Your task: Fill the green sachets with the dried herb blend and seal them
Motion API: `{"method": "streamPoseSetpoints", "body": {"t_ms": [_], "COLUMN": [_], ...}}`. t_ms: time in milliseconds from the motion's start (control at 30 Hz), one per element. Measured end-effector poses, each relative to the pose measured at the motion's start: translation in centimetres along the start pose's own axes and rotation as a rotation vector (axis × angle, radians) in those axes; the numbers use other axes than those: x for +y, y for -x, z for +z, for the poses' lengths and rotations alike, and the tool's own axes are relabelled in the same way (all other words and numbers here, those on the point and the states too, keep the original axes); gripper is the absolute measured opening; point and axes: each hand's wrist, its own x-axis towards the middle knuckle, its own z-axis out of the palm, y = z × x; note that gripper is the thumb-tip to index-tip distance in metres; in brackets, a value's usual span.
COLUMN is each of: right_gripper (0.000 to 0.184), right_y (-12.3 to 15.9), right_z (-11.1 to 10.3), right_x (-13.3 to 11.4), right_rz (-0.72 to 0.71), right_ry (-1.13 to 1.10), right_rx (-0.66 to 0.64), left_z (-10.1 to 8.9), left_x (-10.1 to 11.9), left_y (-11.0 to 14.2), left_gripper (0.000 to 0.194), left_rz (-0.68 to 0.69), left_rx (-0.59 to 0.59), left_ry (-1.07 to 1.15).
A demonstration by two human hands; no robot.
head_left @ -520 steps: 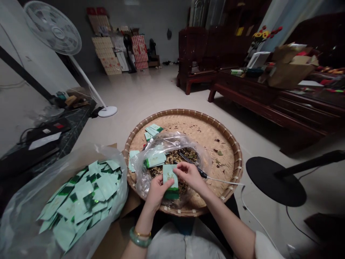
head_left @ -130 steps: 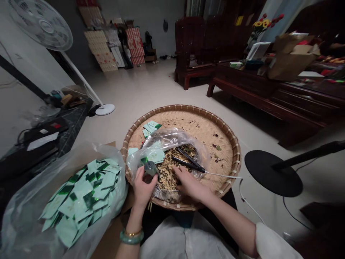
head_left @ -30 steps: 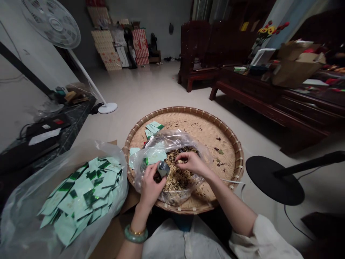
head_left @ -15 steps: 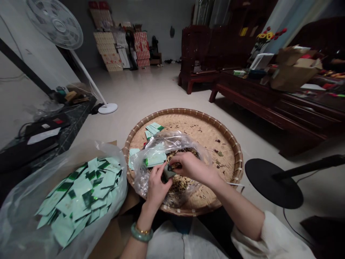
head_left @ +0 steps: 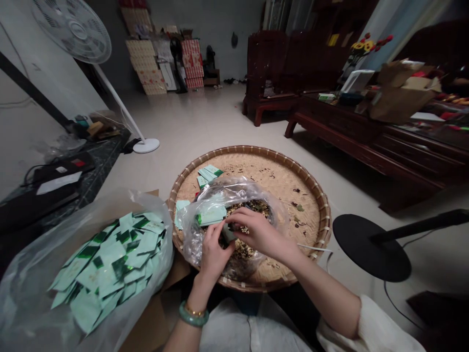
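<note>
My left hand (head_left: 213,248) grips a small pale-green packet (head_left: 229,233) by its side, thumb and fingers curled around it. At the packet's top, my right hand (head_left: 255,231) has its fingers bent together; what they hold is hidden. Both hands are over an open clear plastic bag (head_left: 192,240) with a loose dried mix (head_left: 246,251) of dark and yellowish bits inside. A stack of green packets (head_left: 213,215) rests at the bag's left side. The bag sits in a round woven bamboo tray (head_left: 311,195), where more flat packets (head_left: 208,174) lie toward the back left.
Left of the tray, a large plastic bag (head_left: 22,274) holds many green packets (head_left: 113,259). A white standing fan (head_left: 146,145) is behind it. To the right are a black round stand base (head_left: 370,248) and a dark wooden table (head_left: 366,142). Dried scraps (head_left: 298,208) dot the tray.
My right hand has come slightly closer over the packet's top, covering more of it. The left hand keeps its hold, nearly still. The view has tilted very slightly.
</note>
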Motion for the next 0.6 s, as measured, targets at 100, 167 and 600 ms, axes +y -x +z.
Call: {"method": "streamPoseSetpoints", "body": {"t_ms": [100, 167, 600], "right_gripper": [0.032, 0.030, 0.026], "right_y": [0.6, 1.0, 1.2], "right_z": [0.0, -0.1, 1.4], "right_x": [0.5, 1.0, 0.9], "right_rz": [-0.010, 0.008, 0.080], "right_ry": [-0.113, -0.162, -0.120], "right_rx": [0.081, 0.131, 0.010], "left_z": [-0.2, -0.3, -0.4], "left_x": [0.1, 0.2, -0.4], "left_y": [0.1, 0.1, 0.8], "left_gripper": [0.054, 0.054, 0.054], "left_rz": [0.008, 0.009, 0.074], "left_rx": [0.009, 0.014, 0.005], "left_ry": [0.012, 0.019, 0.003]}}
